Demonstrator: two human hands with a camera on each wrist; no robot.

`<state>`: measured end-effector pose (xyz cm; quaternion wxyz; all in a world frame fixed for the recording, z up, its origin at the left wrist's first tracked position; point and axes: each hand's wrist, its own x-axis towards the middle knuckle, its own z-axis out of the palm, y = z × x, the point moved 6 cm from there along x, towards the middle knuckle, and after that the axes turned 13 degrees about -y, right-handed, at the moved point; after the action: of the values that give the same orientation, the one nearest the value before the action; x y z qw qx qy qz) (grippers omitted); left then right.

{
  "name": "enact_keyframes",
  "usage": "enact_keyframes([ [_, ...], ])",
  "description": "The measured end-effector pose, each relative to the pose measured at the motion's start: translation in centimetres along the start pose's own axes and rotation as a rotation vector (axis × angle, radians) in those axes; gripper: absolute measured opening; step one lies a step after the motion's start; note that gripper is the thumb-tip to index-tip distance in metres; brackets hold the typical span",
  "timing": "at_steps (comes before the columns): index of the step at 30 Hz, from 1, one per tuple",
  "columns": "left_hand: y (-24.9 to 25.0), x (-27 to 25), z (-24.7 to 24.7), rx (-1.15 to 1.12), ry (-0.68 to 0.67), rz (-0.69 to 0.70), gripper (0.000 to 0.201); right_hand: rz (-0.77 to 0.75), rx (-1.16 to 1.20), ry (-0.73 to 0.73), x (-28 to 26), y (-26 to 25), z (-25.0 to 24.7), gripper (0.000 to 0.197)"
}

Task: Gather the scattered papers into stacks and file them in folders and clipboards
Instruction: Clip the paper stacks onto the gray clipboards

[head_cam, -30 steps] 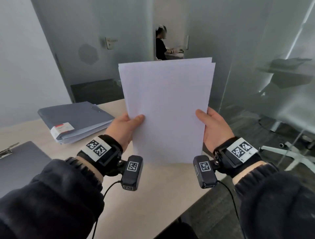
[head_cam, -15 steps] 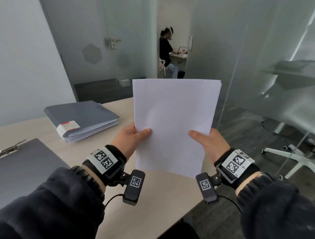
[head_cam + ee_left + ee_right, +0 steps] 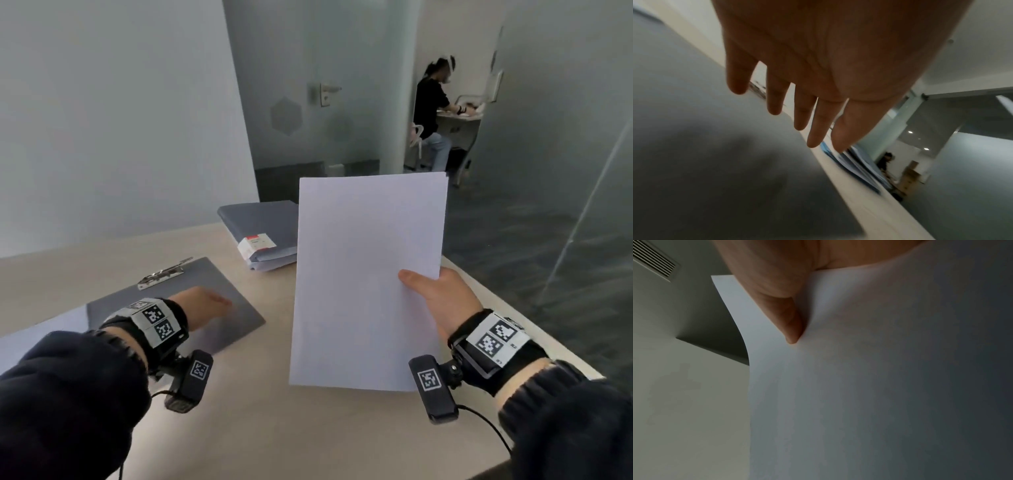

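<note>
head view, l to r: left hand (image 3: 202, 303) reaches out over the grey clipboard (image 3: 219, 305), which lies flat on the desk (image 3: 308, 428) w/ its metal clip (image 3: 164, 273) at the far end. left wrist view shows the fingers (image 3: 774, 104) straight and spread, holding nothing; can't tell if they touch the board. a sheet of paper (image 3: 41, 332) pokes out from under the clipboard's left edge. behind, near the far desk edge, a grey folder (image 3: 263, 226) w/ a red/white label (image 3: 257, 244) lies on top of more sheets. right of centre the paper stack (image 3: 370, 281) is held upright above the desk by the right hand (image 3: 442, 298) alone, thumb (image 3: 791, 324) pressed on the near face at the right edge, other fingers hidden behind the sheets. in the bg a person (image 3: 431, 113) sits at another desk beyond the glass door.
</note>
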<state>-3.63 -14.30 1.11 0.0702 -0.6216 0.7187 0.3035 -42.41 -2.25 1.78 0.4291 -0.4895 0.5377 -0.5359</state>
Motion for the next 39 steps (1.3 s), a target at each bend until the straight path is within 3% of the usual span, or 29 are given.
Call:
enact_keyframes([
  [4, -5.9, -2.3, -0.3, 0.092, -0.073, -0.127, 0.041, 0.008, 0.049, -0.084, 1.7, 0.4, 5.5, 0.012],
  [10, -7.0, -7.0, 2.2, 0.191, -0.144, -0.07, 0.042, 0.02, 0.092, -0.207, 3.1, 0.2, 13.7, 0.01],
  [14, -8.3, -10.0, 2.6, -0.02, -0.192, -0.01, 0.039, 0.045, 0.093, -0.284, 3.3, 0.9, 18.6, 0.01],
  [17, -10.2, -11.4, 2.3, -0.362, -0.272, 0.039, 0.036, 0.076, 0.078, -0.345, 3.1, 1.7, 21.7, 0.009],
  [20, -11.7, -11.9, 0.7, -0.746, -0.095, 0.11, 0.025, 0.12, 0.073, -0.408, 2.2, 2.2, 24.6, 0.009],
  [23, -13.3, -11.4, -0.1, -0.906, 0.123, 0.116, 0.018, 0.2, 0.124, -0.478, 1.1, 2.9, 27.0, 0.011],
  [26, -15.0, -10.8, 0.7, -0.963, 0.144, 0.043, 0.012, 0.291, 0.103, -0.559, 0.6, 3.6, 28.1, 0.014],
  [32, -17.5, -10.6, 3.3, -0.96, -0.028, -0.169, 0.008, 0.47, -0.229, -0.577, 1.7, 5.2, 26.2, 0.007],
  [39, -18.1, -9.5, 3.7, -0.96, -0.068, -0.216, 0.013, 0.473, -0.383, -0.53, 3.0, 5.4, 26.3, 0.015],
])
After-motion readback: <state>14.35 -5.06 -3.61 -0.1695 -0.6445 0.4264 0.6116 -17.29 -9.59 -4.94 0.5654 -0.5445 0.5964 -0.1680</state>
